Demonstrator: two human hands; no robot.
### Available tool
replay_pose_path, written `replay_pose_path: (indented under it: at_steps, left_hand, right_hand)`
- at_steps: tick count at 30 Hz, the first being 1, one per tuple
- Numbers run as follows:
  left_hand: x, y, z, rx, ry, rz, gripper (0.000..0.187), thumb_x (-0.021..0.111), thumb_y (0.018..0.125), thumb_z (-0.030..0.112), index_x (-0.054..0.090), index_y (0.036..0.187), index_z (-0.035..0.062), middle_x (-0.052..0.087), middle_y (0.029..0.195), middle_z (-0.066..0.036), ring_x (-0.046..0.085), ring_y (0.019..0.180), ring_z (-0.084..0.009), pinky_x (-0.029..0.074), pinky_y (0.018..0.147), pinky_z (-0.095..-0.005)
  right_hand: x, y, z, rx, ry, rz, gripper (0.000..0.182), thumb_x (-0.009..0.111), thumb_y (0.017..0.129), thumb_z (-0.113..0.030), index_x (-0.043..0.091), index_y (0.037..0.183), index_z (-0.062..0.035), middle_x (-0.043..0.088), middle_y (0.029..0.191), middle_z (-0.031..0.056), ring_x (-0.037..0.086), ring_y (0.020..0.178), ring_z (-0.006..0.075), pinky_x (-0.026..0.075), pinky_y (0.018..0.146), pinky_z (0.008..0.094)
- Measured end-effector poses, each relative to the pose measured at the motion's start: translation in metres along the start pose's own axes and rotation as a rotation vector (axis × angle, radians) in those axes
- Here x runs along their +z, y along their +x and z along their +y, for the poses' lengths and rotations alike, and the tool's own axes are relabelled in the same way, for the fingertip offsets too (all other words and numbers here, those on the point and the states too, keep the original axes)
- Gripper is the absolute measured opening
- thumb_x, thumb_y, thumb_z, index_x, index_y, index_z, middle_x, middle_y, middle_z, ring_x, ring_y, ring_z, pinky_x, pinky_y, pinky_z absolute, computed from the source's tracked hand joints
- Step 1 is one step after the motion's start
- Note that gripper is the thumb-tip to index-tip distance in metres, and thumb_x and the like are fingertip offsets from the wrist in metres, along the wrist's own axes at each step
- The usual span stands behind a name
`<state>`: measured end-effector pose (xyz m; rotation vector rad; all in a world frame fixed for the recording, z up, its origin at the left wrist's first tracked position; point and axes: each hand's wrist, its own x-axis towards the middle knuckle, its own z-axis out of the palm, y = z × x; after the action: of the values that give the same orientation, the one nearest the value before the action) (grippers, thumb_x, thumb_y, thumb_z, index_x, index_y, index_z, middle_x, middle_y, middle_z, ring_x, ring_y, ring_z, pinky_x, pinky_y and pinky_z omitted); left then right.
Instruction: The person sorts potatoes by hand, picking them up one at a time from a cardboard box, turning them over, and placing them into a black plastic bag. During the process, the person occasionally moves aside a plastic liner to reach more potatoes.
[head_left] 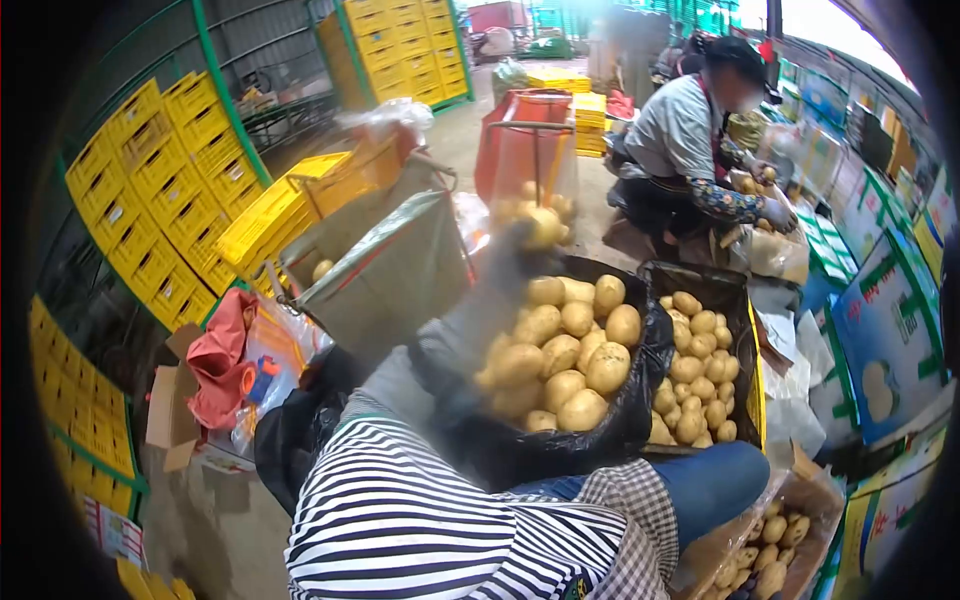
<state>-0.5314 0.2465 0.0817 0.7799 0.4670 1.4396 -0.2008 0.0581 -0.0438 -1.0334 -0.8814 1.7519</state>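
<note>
My left arm, in a grey sleeve, reaches forward across a black-lined crate (655,385). At its end my left hand (522,250), dark and smeared by motion, is right at a few pale potatoes (545,226) in front of a red sack on a metal frame (503,150); I cannot tell whether its fingers grip one. Large potatoes (585,365) fill the crate below the arm. Beside it, a second black-lined crate (740,295) contains smaller potatoes (697,368). My right sleeve (630,505) is checked and runs down by my knee; the right hand is out of sight.
To the left stands a grey-green sack (395,265) on a frame. Stacks of yellow crates (160,190) line that side. At lower right, an open carton (700,565) contains more potatoes. Printed cartons (890,330) stand along the right. A person (680,130) crouches ahead, handling potatoes.
</note>
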Motion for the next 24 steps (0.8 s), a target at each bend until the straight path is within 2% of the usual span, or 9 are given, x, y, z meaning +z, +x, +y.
replay_pose_path:
  at_steps: [2, 4, 10, 11, 12, 14, 18, 22, 24]
  left_hand:
    - [-0.041, 0.018, 0.065, 0.165, -0.052, 0.160, 0.039, 0.060, 0.089, 0.034, 0.057, 0.115, 0.0040, 0.063, 0.100, -0.014, 0.065, 0.088, -0.0267, 0.056, 0.081, -0.0367]
    - [-0.048, 0.032, 0.115, 0.435, 0.082, 0.400, 0.039, 0.061, 0.089, 0.033, 0.057, 0.114, 0.0036, 0.063, 0.098, -0.013, 0.065, 0.088, -0.0291, 0.058, 0.079, -0.0398]
    - [-0.117, 0.176, 0.295, 0.682, -0.021, 0.446, 0.039, 0.059, 0.092, 0.033, 0.053, 0.115, 0.0016, 0.062, 0.108, -0.017, 0.064, 0.095, -0.0355, 0.058, 0.081, -0.0458]
    - [-0.135, 0.204, 0.304, 0.804, 0.366, 0.599, 0.038, 0.058, 0.093, 0.032, 0.054, 0.115, 0.0009, 0.063, 0.109, -0.016, 0.064, 0.096, -0.0340, 0.056, 0.082, -0.0443]
    - [-0.127, 0.218, 0.300, 0.785, 0.383, 0.643, 0.037, 0.059, 0.093, 0.032, 0.055, 0.113, 0.0013, 0.064, 0.107, -0.015, 0.064, 0.092, -0.0323, 0.055, 0.078, -0.0430]
    - [-0.078, 0.239, 0.253, 0.658, 0.299, 0.533, 0.033, 0.061, 0.092, 0.030, 0.058, 0.110, 0.0019, 0.065, 0.101, -0.013, 0.064, 0.084, -0.0287, 0.055, 0.072, -0.0402]
    - [0.081, 0.234, 0.079, 0.231, 0.265, -0.020, 0.027, 0.066, 0.090, 0.027, 0.064, 0.102, 0.0032, 0.067, 0.090, -0.010, 0.065, 0.069, -0.0217, 0.053, 0.058, -0.0348]
    - [0.247, 0.074, -0.112, 0.101, 0.235, -0.629, 0.025, 0.065, 0.091, 0.024, 0.066, 0.103, 0.0019, 0.069, 0.082, -0.006, 0.064, 0.059, -0.0127, 0.052, 0.051, -0.0264]
    - [0.293, -0.001, -0.183, -0.158, 0.370, -0.870, 0.027, 0.065, 0.091, 0.025, 0.066, 0.110, 0.0055, 0.070, 0.084, -0.006, 0.065, 0.064, -0.0123, 0.054, 0.058, -0.0271]
  right_hand:
    - [0.022, 0.011, 0.000, 0.037, -0.014, -0.074, 0.070, 0.052, 0.091, -0.056, 0.044, 0.138, -0.0044, 0.058, 0.114, 0.0174, 0.059, 0.097, 0.0245, 0.055, 0.073, 0.0345]
    - [0.029, 0.014, 0.001, 0.056, -0.014, -0.095, 0.069, 0.052, 0.091, -0.055, 0.044, 0.137, -0.0044, 0.058, 0.111, 0.0168, 0.059, 0.095, 0.0238, 0.055, 0.071, 0.0339]
    - [0.006, -0.004, 0.009, 0.056, 0.064, 0.005, 0.067, 0.052, 0.092, -0.054, 0.045, 0.136, -0.0043, 0.060, 0.105, 0.0149, 0.060, 0.089, 0.0216, 0.055, 0.068, 0.0323]
    - [-0.002, -0.013, 0.010, 0.040, 0.096, 0.031, 0.067, 0.051, 0.092, -0.054, 0.045, 0.136, -0.0043, 0.060, 0.104, 0.0145, 0.060, 0.087, 0.0212, 0.055, 0.067, 0.0320]
    - [-0.017, -0.023, 0.017, 0.037, 0.130, 0.073, 0.067, 0.051, 0.092, -0.054, 0.045, 0.136, -0.0043, 0.061, 0.103, 0.0142, 0.060, 0.086, 0.0208, 0.055, 0.066, 0.0317]
    - [-0.045, -0.046, 0.028, 0.008, 0.217, 0.144, 0.066, 0.051, 0.092, -0.054, 0.046, 0.135, -0.0042, 0.061, 0.101, 0.0136, 0.061, 0.084, 0.0201, 0.055, 0.065, 0.0312]
    - [-0.118, -0.123, 0.063, -0.120, 0.492, 0.274, 0.065, 0.051, 0.093, -0.053, 0.046, 0.135, -0.0042, 0.062, 0.096, 0.0123, 0.062, 0.080, 0.0186, 0.055, 0.063, 0.0300]
    - [-0.177, -0.244, 0.112, -0.339, 0.737, 0.331, 0.063, 0.050, 0.093, -0.053, 0.047, 0.134, -0.0041, 0.063, 0.092, 0.0110, 0.062, 0.076, 0.0172, 0.055, 0.060, 0.0289]
    - [-0.179, -0.307, 0.139, -0.439, 0.747, 0.409, 0.063, 0.050, 0.093, -0.052, 0.047, 0.133, -0.0041, 0.064, 0.090, 0.0103, 0.063, 0.073, 0.0164, 0.055, 0.059, 0.0284]
